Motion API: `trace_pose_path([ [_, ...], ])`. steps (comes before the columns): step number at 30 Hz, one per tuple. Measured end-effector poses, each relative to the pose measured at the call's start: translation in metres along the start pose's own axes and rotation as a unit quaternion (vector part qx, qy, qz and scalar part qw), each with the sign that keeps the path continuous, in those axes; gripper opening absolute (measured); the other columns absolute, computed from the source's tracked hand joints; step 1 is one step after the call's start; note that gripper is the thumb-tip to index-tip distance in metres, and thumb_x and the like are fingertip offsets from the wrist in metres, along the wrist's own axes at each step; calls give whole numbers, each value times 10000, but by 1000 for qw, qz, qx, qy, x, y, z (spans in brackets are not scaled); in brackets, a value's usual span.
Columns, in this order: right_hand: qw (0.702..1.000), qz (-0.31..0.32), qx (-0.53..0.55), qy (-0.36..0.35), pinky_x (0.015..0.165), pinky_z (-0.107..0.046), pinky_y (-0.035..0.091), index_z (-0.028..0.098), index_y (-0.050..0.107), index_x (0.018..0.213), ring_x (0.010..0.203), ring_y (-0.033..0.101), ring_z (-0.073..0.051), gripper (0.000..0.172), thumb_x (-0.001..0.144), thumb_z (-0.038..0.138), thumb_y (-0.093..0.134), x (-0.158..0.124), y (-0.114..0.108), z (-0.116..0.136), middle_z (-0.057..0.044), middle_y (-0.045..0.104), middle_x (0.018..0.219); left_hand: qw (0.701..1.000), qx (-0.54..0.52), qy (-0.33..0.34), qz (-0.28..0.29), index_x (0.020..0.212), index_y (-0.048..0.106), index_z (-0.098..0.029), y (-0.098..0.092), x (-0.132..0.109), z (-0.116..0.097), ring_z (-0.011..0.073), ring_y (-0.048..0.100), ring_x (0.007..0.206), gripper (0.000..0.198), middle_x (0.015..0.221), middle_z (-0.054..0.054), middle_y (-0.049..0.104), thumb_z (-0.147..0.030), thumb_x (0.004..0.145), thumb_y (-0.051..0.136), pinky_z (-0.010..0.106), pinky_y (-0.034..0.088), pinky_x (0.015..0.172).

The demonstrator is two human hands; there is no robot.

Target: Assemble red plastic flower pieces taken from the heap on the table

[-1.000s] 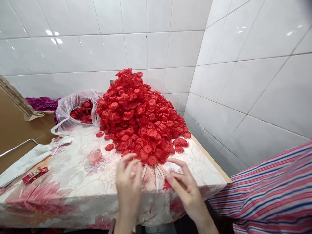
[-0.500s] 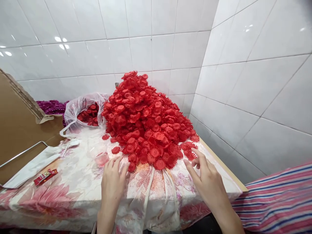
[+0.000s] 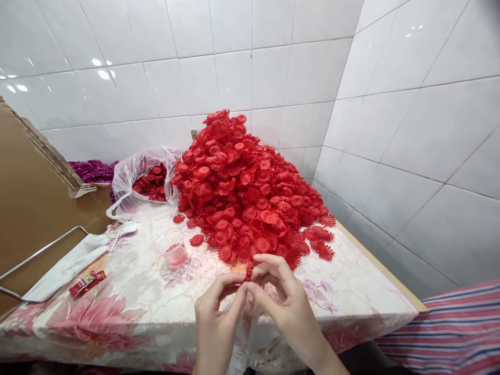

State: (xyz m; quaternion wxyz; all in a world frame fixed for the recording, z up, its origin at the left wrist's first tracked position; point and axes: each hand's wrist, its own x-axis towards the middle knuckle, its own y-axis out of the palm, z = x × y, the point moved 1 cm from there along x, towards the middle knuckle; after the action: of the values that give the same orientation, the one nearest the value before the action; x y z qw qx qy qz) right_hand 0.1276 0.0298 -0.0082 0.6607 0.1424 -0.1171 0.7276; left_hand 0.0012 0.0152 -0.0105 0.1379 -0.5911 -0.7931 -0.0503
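Note:
In front of the pile, my left hand [image 3: 219,306] and my right hand [image 3: 287,298] meet, their thumbs and forefingers pinched together. Between the fingertips is a small red flower piece [image 3: 249,272], mostly hidden by the fingers. Just beyond rises a tall heap of red, fringed flower pieces [image 3: 246,192]. A few loose red flower pieces [image 3: 196,240] lie at the heap's left edge, and others [image 3: 322,249] at its right. Pale strips hang over the table's front edge below my hands, partly covered by them.
A clear cup [image 3: 175,252] with pinkish contents stands left of my hands. Behind it a plastic bag [image 3: 127,179] holds darker red pieces. Cardboard [image 3: 42,208], a metal rod, white paper [image 3: 64,268] and a red wrapper [image 3: 87,283] occupy the left. Tiled walls border the flowered tablecloth [image 3: 136,291].
My hands have come together from either side of the heap's front and now pinch a red flower piece. The view has shifted slightly, moving the scene rightward.

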Motion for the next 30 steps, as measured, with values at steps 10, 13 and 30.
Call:
trace_pose_path([
  [10,975,-1,211,76,679,-176,482,257,594,1039,737,592,-92,277,794,258,723,-8,-2,9,29,632,780,975,-183,-124,-17,702,771,-229,5,-14,-18,120,699,676,147,722,-6,763,-302,590,829,117,535,629],
  [13,968,-11,232,90,679,-179,483,259,607,1016,736,587,-91,295,763,259,758,-12,-2,15,32,621,772,973,-196,-117,-12,730,780,-247,6,-18,-20,129,705,665,179,743,-7,770,-314,576,842,133,548,617],
  [30,964,8,243,104,643,-199,470,259,621,989,689,558,-103,243,776,286,737,-25,-3,31,37,594,734,988,-141,-48,-36,631,758,-246,1,-31,-31,164,669,615,206,640,7,730,-424,567,840,216,562,592],
])
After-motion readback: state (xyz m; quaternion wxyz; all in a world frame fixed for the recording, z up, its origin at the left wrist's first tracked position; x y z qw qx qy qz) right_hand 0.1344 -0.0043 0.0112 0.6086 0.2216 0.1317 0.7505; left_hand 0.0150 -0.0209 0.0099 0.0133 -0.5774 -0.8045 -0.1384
